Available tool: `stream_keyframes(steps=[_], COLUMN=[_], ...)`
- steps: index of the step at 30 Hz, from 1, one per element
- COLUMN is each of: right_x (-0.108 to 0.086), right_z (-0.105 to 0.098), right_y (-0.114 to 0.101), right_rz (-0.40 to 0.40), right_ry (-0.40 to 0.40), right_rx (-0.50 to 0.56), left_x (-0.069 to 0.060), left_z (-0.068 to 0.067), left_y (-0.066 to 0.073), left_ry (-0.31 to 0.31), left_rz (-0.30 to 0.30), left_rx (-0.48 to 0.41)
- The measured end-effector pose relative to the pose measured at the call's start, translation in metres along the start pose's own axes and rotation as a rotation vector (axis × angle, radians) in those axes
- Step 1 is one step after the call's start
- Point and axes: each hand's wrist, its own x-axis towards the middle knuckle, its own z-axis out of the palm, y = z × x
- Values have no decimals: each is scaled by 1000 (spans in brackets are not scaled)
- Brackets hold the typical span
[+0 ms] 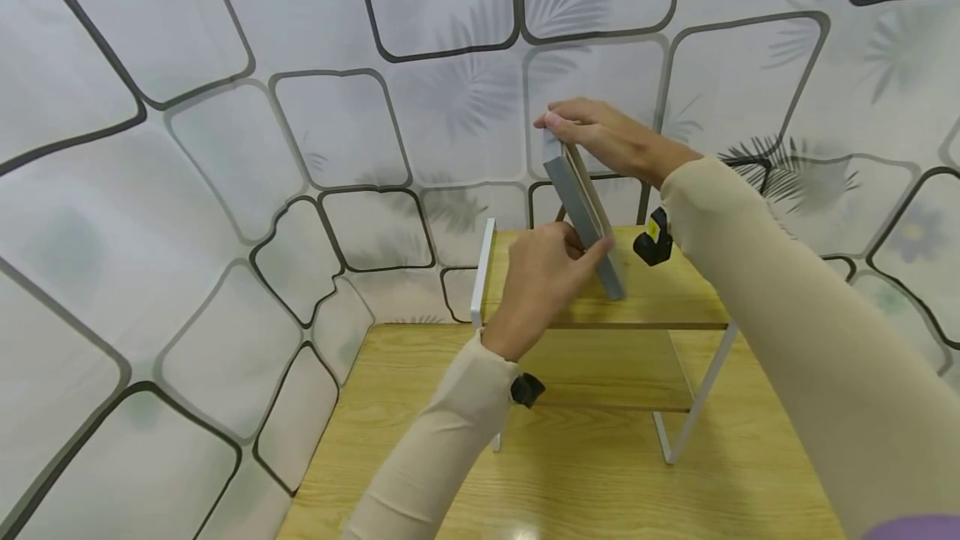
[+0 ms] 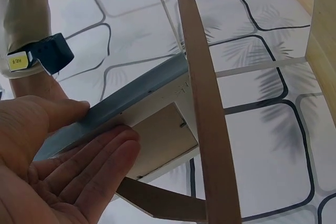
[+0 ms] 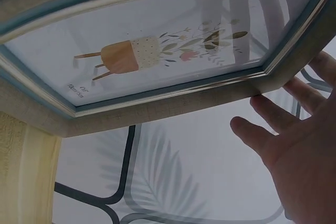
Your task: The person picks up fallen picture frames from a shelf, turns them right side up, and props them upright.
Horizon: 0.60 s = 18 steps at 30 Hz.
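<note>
A picture frame (image 1: 577, 194) is tilted above a small wooden table, its grey-blue edge towards the head camera. My left hand (image 1: 542, 282) pinches it low down; in the left wrist view, thumb and fingers lie on either side of the frame's edge (image 2: 134, 90). Up at the top end, my right hand (image 1: 611, 136) holds the frame between thumb and fingers. Behind its glass (image 3: 173, 45), the right wrist view shows a print of a plant in an orange pot with legs. Brown strips (image 2: 207, 103) stand at the frame's back; their kind is unclear.
The small table (image 1: 667, 282) has a yellow wood top, a lower shelf (image 1: 607, 369) and white metal legs (image 1: 701, 394). It stands on a wood-patterned surface (image 1: 420, 373). Patterned cloth (image 1: 465, 123) forms the back and left sides.
</note>
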Motion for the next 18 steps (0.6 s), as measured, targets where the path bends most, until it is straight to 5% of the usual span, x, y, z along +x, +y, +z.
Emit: stream_keyframes(steps=[18], right_x=[-3], right_z=[-6], right_y=[7], right_rz=[16], right_ry=[3], right_rx=[-53], left_x=[-4], left_z=[-4], left_y=[-4], left_ry=[-5], left_rz=[-14], left_rx=[-79])
